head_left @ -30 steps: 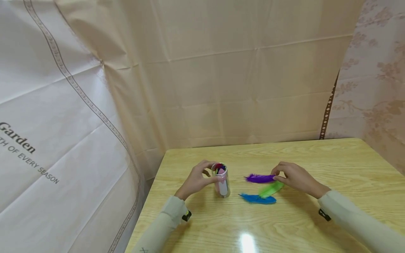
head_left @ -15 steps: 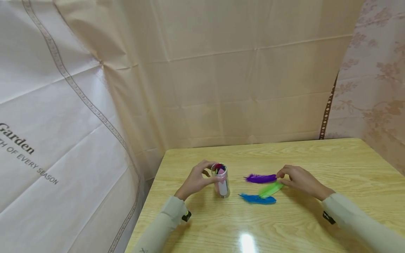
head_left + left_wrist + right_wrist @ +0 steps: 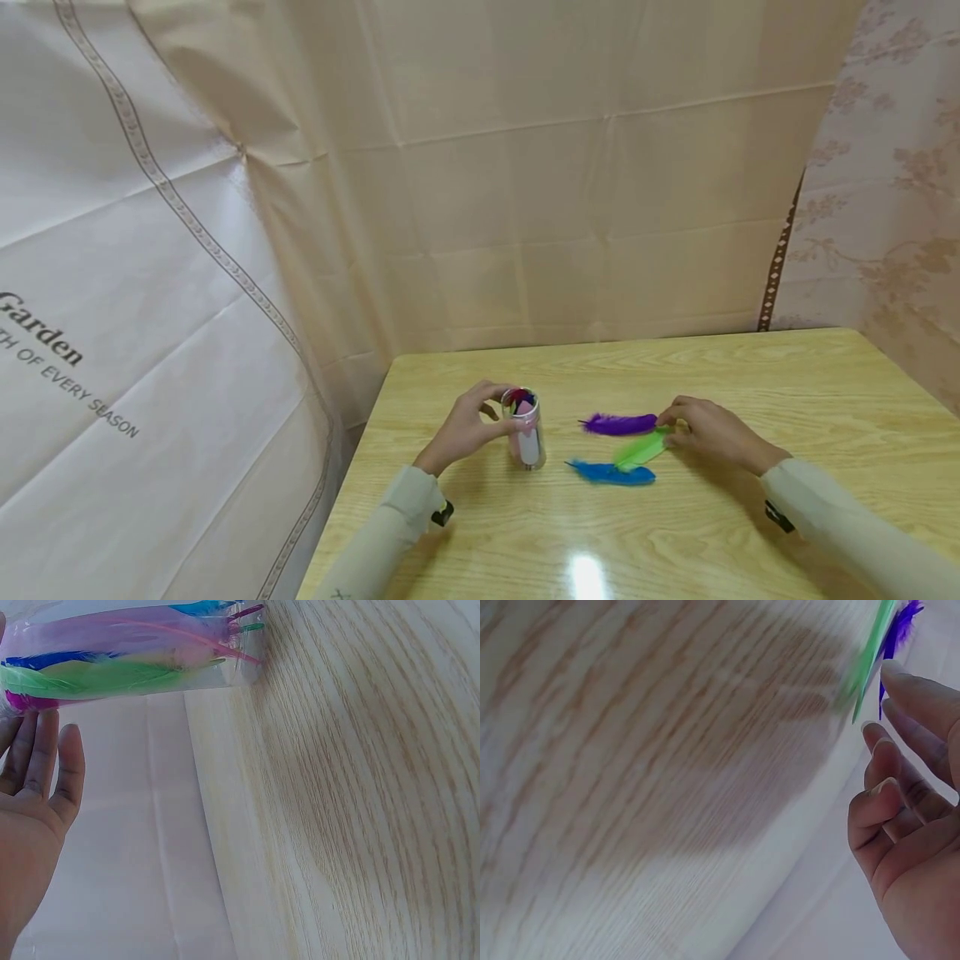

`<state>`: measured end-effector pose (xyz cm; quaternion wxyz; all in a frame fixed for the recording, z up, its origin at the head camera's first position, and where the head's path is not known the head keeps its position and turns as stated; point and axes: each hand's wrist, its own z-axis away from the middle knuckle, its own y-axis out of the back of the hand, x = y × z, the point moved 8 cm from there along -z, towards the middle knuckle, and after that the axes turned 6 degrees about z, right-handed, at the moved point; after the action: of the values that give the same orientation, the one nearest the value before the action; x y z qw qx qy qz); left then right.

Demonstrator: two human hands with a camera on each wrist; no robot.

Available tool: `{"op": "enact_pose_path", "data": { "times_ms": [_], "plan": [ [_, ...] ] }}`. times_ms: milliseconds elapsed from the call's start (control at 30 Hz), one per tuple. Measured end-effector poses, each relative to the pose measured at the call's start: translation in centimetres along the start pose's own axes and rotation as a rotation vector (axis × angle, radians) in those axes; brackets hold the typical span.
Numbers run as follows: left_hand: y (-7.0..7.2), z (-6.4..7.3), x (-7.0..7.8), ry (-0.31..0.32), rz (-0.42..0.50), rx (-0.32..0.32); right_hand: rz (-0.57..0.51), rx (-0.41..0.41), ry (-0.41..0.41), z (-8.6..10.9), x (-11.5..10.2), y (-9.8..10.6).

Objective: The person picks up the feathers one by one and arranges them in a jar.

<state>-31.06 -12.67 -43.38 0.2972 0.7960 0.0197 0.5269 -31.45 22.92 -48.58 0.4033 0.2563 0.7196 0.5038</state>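
Observation:
In the head view, my left hand point(image 3: 467, 427) grips a clear jar point(image 3: 529, 450) near its rim, thumb in front and fingers behind. The jar stands upright on the table, and the left wrist view shows several coloured feathers point(image 3: 97, 677) inside. My right hand point(image 3: 712, 433) is at the right ends of a purple feather point(image 3: 618, 425) and a light green feather point(image 3: 640, 450). Its thumb and index finger stand slightly apart in the right wrist view, beside the purple feather's tip. A blue feather point(image 3: 611, 473) lies nearest me, touching the green one's lower end.
A wood-grain table point(image 3: 675, 542) bears everything. Beige cloth point(image 3: 570, 208) hangs behind its far edge, with white printed cloth point(image 3: 150, 333) at the left and floral cloth point(image 3: 900, 208) at the right.
My right hand has let go of the purple feather and shifted slightly right and towards me, to the feathers' right ends. The left hand and jar have stayed still.

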Motion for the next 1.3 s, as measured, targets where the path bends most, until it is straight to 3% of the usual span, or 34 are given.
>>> {"op": "enact_pose_path", "data": {
  "times_ms": [433,1300],
  "plan": [
    [0.0,0.0,0.2,-0.004,-0.01,-0.002,-0.013,-0.045,0.015,-0.3,0.7,-1.1],
    [0.0,0.0,0.0,-0.001,0.0,0.0,-0.042,-0.054,0.066,-0.3,0.0,-1.0]
  ]
}}
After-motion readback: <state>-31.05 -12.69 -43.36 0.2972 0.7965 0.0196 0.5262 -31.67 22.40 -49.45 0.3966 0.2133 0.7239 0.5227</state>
